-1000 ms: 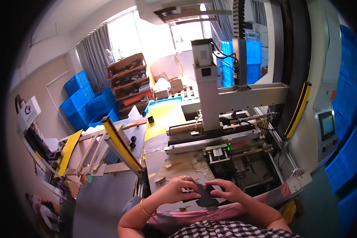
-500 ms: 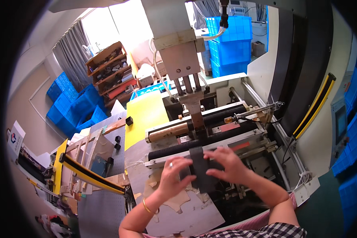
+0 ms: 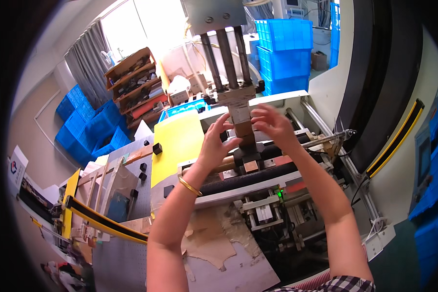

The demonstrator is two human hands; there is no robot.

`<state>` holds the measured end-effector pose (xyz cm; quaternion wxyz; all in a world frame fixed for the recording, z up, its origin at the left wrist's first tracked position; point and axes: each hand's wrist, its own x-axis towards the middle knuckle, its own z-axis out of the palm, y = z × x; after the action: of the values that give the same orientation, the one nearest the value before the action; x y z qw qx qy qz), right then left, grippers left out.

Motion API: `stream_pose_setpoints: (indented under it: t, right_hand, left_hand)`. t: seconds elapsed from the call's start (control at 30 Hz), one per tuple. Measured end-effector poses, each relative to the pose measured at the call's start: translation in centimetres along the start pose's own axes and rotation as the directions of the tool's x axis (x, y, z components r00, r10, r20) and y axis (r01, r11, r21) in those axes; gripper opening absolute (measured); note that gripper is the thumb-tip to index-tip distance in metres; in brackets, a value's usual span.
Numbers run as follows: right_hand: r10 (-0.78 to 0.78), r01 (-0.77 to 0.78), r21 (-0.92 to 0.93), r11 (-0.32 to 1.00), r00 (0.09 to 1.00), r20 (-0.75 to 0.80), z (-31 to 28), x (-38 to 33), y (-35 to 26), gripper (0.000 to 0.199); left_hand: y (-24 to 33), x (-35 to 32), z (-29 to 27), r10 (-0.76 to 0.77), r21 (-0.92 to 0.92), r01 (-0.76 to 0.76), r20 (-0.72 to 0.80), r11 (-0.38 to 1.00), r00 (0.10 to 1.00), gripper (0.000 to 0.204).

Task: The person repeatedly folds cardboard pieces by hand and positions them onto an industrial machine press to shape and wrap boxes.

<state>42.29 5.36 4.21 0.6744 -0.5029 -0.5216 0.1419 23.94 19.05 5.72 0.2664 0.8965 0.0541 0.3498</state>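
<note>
A tan-and-metal press block [image 3: 240, 114] stands upright in the middle, hanging from metal rods [image 3: 227, 58]. My left hand [image 3: 215, 143] is at the block's left side, thumb and fingers curved and apart. On its other side is my right hand [image 3: 275, 127], fingers spread toward the block. Neither hand shows anything held; whether the fingertips touch the block I cannot tell. Below the block sits a dark piece [image 3: 248, 152], partly hidden by it. Black rollers [image 3: 228, 183] run crosswise beneath my forearms. A gold bangle [image 3: 190, 186] is on my left wrist.
Torn tan paper [image 3: 207, 243] lies on the board in front. A yellow sheet [image 3: 177, 146] covers the left bed, with a black cube [image 3: 157, 148] on it. A yellow-black guard bar [image 3: 396, 138] stands at right. Blue crates [image 3: 283, 58] are stacked behind.
Both hands have moved up and away, from the dark flat piece in front of the rollers to the press block. That piece no longer shows there. More of the rods shows above the block.
</note>
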Motion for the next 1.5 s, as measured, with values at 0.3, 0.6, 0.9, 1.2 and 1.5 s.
stream_pose_setpoints:
  t: [0.3, 0.6, 0.9, 1.2, 1.5]
  right_hand:
    - [0.157, -0.190, -0.033, 0.981, 0.684, 0.712, 15.3, -31.5, -6.1, 0.018]
    - [0.224, -0.536, -0.124, 0.835, 0.127, 0.966, 31.6, -40.8, -15.0, 0.029]
    - [0.020, -0.261, -0.076, 0.962, -0.213, 0.977, 47.9, -41.7, -20.3, 0.035]
    - [-0.072, -0.185, 0.010, 0.983, -0.334, 0.940, 51.3, -42.7, -22.8, 0.036]
    - [0.042, 0.039, -0.063, 0.997, 0.399, 0.916, 39.3, -37.2, -21.0, 0.031]
  left_hand:
    - [8.1, -25.8, -8.9, 0.004, -0.087, 0.001, 0.050, 0.996, 0.999, 0.039]
    - [5.8, -80.6, -25.5, -0.546, -0.205, 0.902, -0.837, 0.380, 0.040, 0.016]
    - [28.7, -110.6, -27.2, -0.129, -0.458, 0.614, -0.725, -0.643, -0.676, 0.031]
    - [27.4, -113.0, -27.9, -0.340, -0.391, 0.692, -0.659, -0.607, -0.671, 0.008]
    - [18.4, -66.9, -29.2, -0.677, -0.050, 0.703, -0.328, 0.709, 0.659, 0.011]
